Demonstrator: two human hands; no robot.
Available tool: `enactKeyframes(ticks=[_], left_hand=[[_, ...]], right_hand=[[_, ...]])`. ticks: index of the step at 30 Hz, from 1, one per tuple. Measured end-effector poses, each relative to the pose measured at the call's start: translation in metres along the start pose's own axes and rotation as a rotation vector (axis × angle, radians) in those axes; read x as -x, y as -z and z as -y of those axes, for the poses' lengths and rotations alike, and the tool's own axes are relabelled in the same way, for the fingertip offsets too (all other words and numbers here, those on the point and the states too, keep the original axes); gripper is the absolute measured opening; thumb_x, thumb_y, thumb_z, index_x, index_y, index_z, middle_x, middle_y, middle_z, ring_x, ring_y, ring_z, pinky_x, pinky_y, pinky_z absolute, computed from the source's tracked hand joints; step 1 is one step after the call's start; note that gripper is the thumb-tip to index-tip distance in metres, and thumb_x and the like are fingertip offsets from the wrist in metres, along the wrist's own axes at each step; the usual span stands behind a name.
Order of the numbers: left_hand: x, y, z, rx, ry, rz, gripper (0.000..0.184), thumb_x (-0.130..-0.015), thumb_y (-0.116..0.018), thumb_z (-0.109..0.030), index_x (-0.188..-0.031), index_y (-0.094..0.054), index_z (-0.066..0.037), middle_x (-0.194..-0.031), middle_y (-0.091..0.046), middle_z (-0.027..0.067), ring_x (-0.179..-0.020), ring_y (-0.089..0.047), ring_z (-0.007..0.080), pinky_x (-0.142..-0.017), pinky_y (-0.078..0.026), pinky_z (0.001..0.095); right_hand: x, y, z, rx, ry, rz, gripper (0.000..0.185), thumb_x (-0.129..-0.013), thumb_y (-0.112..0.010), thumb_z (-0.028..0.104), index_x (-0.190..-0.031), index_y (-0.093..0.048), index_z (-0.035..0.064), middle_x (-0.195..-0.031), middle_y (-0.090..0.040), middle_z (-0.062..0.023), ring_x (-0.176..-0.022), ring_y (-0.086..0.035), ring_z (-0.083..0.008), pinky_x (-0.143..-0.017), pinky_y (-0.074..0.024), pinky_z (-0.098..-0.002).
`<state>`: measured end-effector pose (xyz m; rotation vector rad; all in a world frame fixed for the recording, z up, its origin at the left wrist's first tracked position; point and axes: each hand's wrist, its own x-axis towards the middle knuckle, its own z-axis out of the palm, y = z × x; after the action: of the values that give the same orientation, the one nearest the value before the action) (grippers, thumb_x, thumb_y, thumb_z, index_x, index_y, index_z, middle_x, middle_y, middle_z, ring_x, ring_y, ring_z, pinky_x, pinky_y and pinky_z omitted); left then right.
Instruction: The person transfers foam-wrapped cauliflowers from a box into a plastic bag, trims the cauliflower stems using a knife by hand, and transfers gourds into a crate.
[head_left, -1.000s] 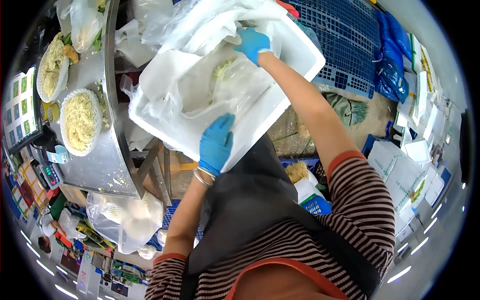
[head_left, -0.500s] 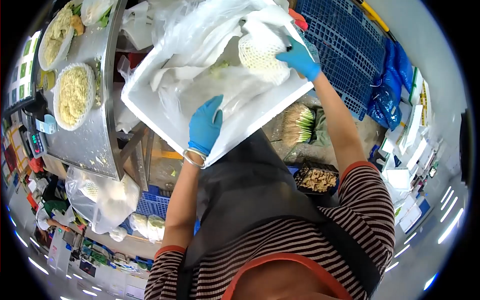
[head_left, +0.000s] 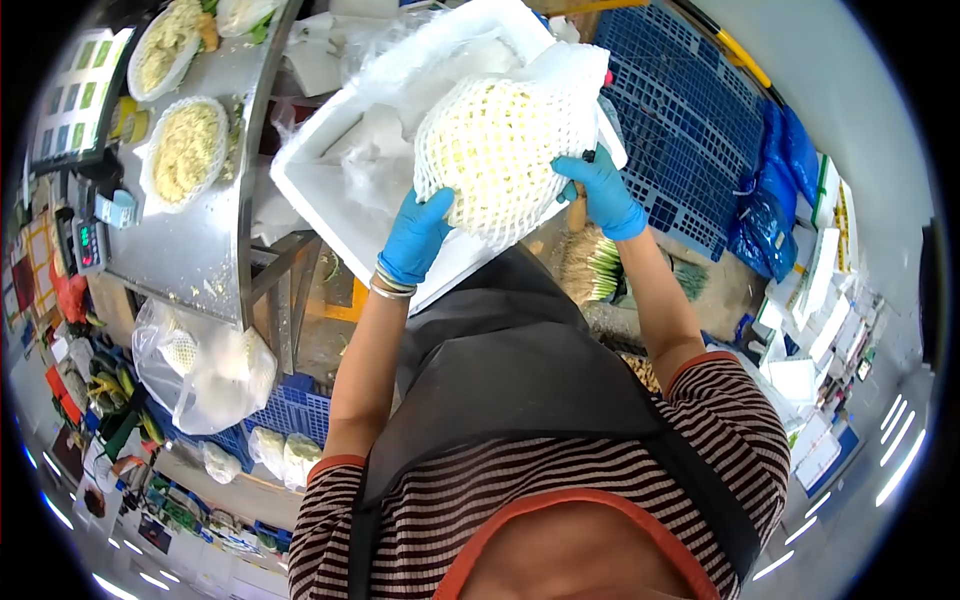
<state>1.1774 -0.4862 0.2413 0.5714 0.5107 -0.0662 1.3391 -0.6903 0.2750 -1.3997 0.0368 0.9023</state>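
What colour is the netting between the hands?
The foam netting is white; the head view shows it best.

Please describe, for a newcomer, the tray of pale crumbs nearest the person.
Find the steel table on the left. On it, look for an oval white tray of pale crumbs. Of the heaped trays, it sits nearest the lit readout.

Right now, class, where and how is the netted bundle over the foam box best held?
Probably by cupping both sides of the netted bundle's round body, left hand and right hand coming from the wearer's side. It is broad and bulging, while the narrower net end points away and looks less supportive.
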Motion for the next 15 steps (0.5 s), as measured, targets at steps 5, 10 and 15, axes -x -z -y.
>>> enactKeyframes(ticks=[5,10,15], left_hand=[[0.031,-0.018,-0.015,-0.057,-0.15,-0.049,0.071,-0.084,-0.066,-0.009,-0.146,-0.031,-0.001,-0.14,-0.049,0.0115,-0.127,-0.05,0.0215,-0.107,-0.04,0.0342],[0.055,-0.016,-0.024,-0.019,-0.185,-0.123,0.074,-0.082,-0.066,-0.004,-0.146,-0.031,-0.001,-0.14,-0.049,0.0115,-0.126,-0.05,0.021,-0.107,-0.04,0.0341],[0.081,0.009,-0.029,-0.045,-0.244,-0.114,0.075,-0.08,-0.067,-0.002,-0.146,-0.032,0.0,-0.139,-0.05,0.0119,-0.127,-0.05,0.0218,-0.108,-0.039,0.0343]], right_hand=[[-0.005,-0.009,-0.011,-0.038,-0.004,0.093,0.044,-0.08,-0.071,0.013,-0.119,-0.057,-0.0021,-0.093,-0.066,-0.0084,-0.066,-0.062,-0.0126,-0.052,-0.0528,-0.026],[-0.009,-0.023,-0.015,-0.025,-0.049,0.172,0.036,-0.081,-0.069,0.016,-0.111,-0.06,-0.002,-0.087,-0.065,-0.0076,-0.064,-0.061,-0.0123,-0.055,-0.0535,-0.0257],[0.007,-0.055,-0.02,0.005,-0.021,0.175,0.031,-0.08,-0.069,0.016,-0.105,-0.062,-0.0018,-0.085,-0.065,-0.0077,-0.061,-0.06,-0.0122,-0.055,-0.0533,-0.0254]])
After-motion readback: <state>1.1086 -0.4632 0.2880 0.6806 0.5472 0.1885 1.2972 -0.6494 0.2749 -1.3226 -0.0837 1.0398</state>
